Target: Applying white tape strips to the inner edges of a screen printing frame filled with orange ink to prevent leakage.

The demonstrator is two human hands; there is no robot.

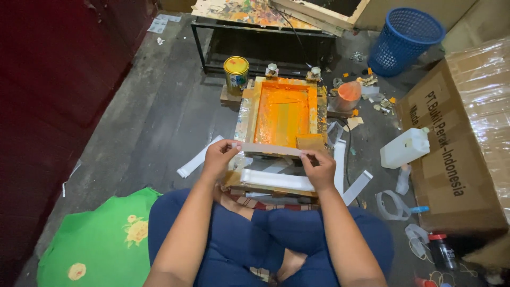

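Your legs [276, 239] in blue trousers are crossed on the floor, closest to you. On the near left lies a green cloth [101, 244] with yellow flowers. A bit farther, a white strip [197, 158] lies on the grey floor.

Your left hand [219, 158] pinches the left end of a long pale strip [268, 149]. Your right hand [320, 169] pinches the right end. Both hands are shut tight on it, and the strip is stretched flat between them. It sits just above the near edge of a wooden frame [284, 114] full of orange paint. Under your hands lies a white folded piece [276, 179] on a board.

Far from you, beside the frame's left corner, stands a yellow tin [236, 73]. At the frame's far right is an orange cup [348, 95]. Farther right you see a white jug [405, 148] leaning by a big brown box [451, 159]. Far off at the right stands a blue basket [405, 40].
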